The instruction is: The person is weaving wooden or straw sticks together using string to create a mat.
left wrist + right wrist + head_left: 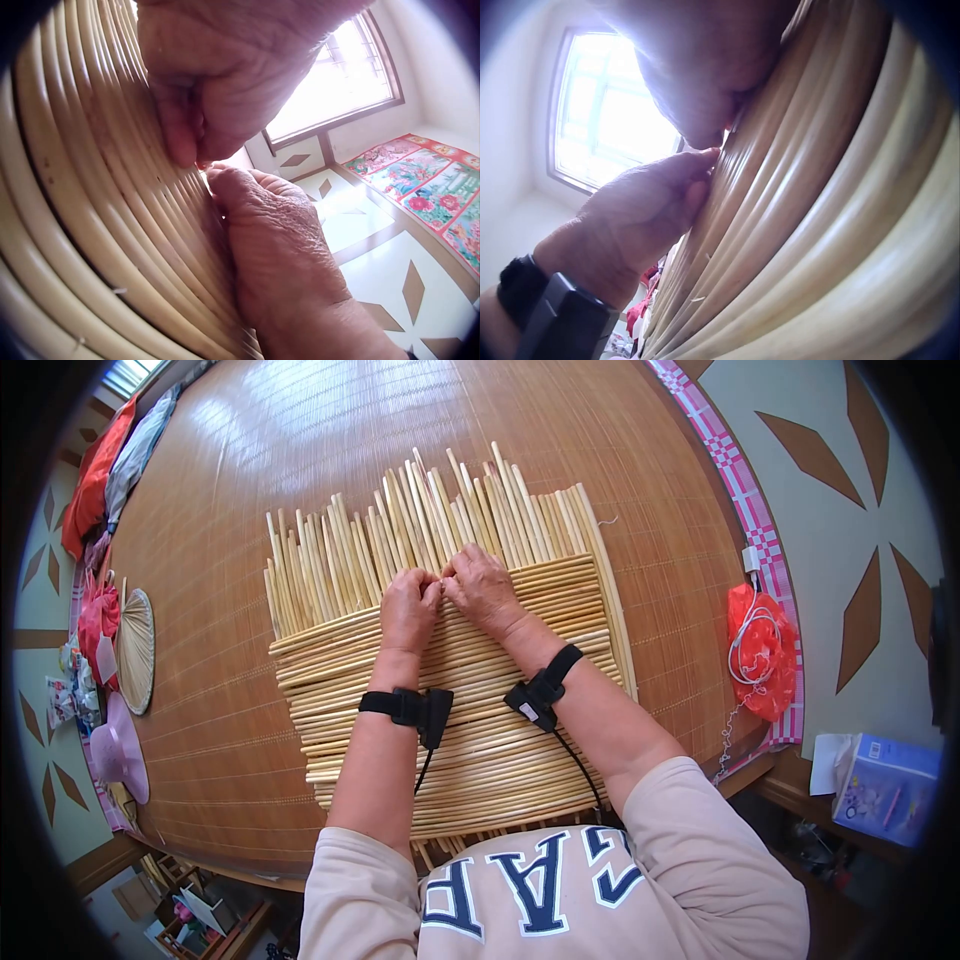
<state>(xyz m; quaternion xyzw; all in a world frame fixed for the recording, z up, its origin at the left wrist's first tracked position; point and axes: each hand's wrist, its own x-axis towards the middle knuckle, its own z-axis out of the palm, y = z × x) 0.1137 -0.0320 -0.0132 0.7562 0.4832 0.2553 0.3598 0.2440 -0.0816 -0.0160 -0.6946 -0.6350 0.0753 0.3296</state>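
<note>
Pale wooden sticks lie side by side in a mat (470, 710) below both forearms, with short white string ends (120, 291) poking out between them. At the mat's far edge my left hand (408, 610) and right hand (482, 592) meet with curled fingers, thumbs and fingertips pinched close together. A thin pale string (724, 138) shows between the fingertips in the right wrist view; most of it is hidden by the fingers. In the left wrist view the right hand (225, 75) and left hand (274, 247) almost touch, right over the sticks.
Loose sticks (340, 560) lie lengthwise beyond the mat's far edge. Everything rests on a brown woven bed mat (200, 610). A fan (136, 650) and pink hat (120, 750) sit left; a red plastic bag (762, 670) with a white cable lies right.
</note>
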